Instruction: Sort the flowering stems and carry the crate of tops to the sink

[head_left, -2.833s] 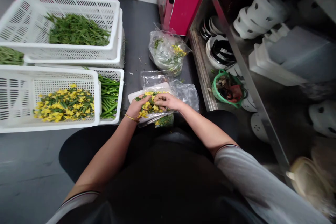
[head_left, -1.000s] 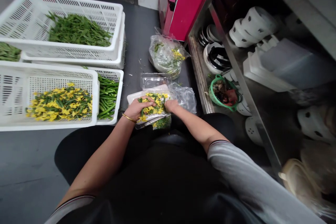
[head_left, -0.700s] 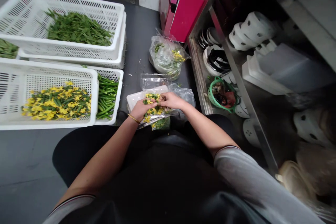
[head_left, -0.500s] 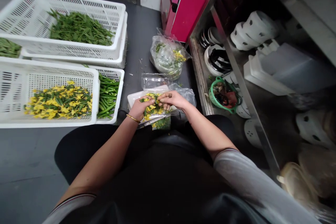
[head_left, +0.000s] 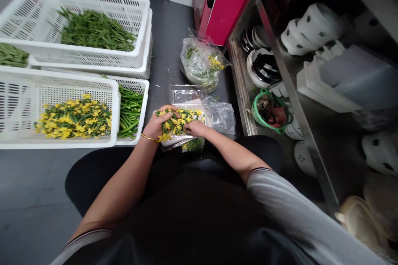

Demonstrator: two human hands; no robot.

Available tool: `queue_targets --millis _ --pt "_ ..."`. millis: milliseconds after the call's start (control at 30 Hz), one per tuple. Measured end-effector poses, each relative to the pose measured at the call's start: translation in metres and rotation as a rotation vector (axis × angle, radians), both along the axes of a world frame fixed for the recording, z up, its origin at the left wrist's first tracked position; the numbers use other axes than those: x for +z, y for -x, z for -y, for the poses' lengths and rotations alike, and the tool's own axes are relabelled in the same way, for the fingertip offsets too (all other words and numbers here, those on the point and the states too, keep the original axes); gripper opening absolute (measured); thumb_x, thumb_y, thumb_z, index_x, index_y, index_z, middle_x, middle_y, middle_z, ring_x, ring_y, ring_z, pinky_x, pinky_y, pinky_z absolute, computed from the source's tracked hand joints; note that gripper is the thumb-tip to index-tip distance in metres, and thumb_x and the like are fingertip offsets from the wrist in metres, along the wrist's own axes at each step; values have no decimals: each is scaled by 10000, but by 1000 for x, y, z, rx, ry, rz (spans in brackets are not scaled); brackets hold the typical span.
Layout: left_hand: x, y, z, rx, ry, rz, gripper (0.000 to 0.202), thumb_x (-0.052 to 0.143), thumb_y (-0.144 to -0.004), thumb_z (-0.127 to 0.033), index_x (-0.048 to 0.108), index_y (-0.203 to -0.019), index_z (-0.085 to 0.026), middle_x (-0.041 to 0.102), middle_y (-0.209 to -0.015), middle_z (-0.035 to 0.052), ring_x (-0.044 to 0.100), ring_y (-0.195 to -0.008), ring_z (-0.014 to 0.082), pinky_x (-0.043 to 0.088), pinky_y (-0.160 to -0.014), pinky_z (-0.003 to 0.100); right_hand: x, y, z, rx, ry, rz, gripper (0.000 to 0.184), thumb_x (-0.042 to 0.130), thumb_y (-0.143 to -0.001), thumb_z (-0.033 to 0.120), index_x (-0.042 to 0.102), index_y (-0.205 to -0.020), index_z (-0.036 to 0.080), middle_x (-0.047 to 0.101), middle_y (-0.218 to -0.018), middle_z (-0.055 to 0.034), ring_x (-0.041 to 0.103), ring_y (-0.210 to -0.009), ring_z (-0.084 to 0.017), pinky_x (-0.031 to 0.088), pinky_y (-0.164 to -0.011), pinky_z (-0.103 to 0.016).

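A clear plastic tray (head_left: 202, 119) in front of my lap holds a heap of small green cucumbers with yellow blossoms (head_left: 186, 116). My left hand (head_left: 159, 122) is closed around several of these blossomed cucumbers at the tray's left side, with a yellow flower hanging below the palm. Over the right part of the heap, my right hand (head_left: 195, 128) has its fingers bent down into the blossoms. Its fingertips are partly hidden, so what they pinch cannot be made out. Beneath the tray is another clear pack with green and yellow contents (head_left: 192, 145).
On the left, white crates hold blossomed cucumbers (head_left: 76, 118), green peppers (head_left: 127, 107) and leafy greens (head_left: 96, 31). Ahead lie an open plastic lid (head_left: 183, 93) and a tied bag of greens (head_left: 202, 64). A steel shelf (head_left: 298, 136) with a green basket (head_left: 259, 120) stands right.
My hands were close together over the tray. Now the right hand has dropped lower into the heap, and the left hand has moved slightly left, holding more blossomed cucumbers. The view has shifted slightly.
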State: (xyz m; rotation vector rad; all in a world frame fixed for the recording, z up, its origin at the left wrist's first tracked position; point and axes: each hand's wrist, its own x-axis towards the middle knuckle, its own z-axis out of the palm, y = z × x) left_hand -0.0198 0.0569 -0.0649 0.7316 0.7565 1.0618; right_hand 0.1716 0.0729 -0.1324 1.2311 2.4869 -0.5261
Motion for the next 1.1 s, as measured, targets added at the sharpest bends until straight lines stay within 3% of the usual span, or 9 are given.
queue_targets --millis 100,167,267,367,500,600,767,967,1100 --pt "0 -2 0 -10 -1 -41 263 760 -594 -309 588 -711 -148 652 -703 27 552 -541 109 431 -519 221 -1 9 -5 97 3 -18 273 498 -851 325 615 -1085 249 687 -1004 -37 615 -861 -187 378 -642 -244" --pt "1 -3 0 -5 17 -59 261 768 -589 -297 582 -699 -150 647 -688 21 550 -542 109 427 -508 216 -2 16 -9 145 18 -5 244 504 -840 295 625 -1040 224 688 -984 -54 614 -859 -192 382 -649 -248" --pt "3 -3 0 21 37 -105 275 782 -574 -312 603 -705 -149 641 -665 17 541 -531 108 434 -520 226 1 18 -14 90 47 -48 146 546 -787 242 629 -896 193 685 -906 -60 611 -823 -193 397 -659 -251" --pt "-1 -4 -1 65 67 -216 306 801 -546 -347 644 -705 -138 646 -651 29 547 -533 119 449 -562 254 14 4 -14 -223 155 -369 97 568 -737 215 578 -825 175 653 -764 -21 598 -682 -149 427 -619 -235" --pt "-9 -12 0 15 108 -337 338 838 -471 -341 682 -676 -123 660 -644 54 575 -583 153 456 -601 280 40 -9 -1 -740 565 -971 142 555 -748 295 494 -809 182 572 -578 44 525 -443 -97 454 -465 -215" --pt "-12 -18 2 -113 130 -336 321 854 -424 -274 694 -654 -118 668 -648 57 584 -601 159 459 -617 280 52 -5 10 -838 709 -1144 230 633 -693 343 505 -779 173 594 -572 35 537 -420 -95 471 -425 -211" --pt "-13 -20 6 -210 169 -330 287 853 -407 -213 696 -629 -121 670 -635 51 580 -582 152 459 -600 274 62 -4 19 -713 569 -1032 224 632 -728 368 541 -746 164 587 -575 27 550 -460 -105 470 -444 -218" --pt "-11 -26 28 -281 294 -135 283 843 -428 -190 697 -661 -122 678 -646 70 592 -567 162 469 -564 277 77 -13 55 -369 -90 -915 167 567 -834 315 612 -763 171 618 -771 -42 571 -758 -150 472 -735 -281" --pt "0 -24 37 -195 360 -34 292 833 -477 -249 666 -669 -107 649 -618 49 580 -536 130 461 -525 238 77 -12 79 -170 -215 -931 194 501 -892 312 645 -863 184 651 -899 -75 592 -847 -151 470 -766 -258"
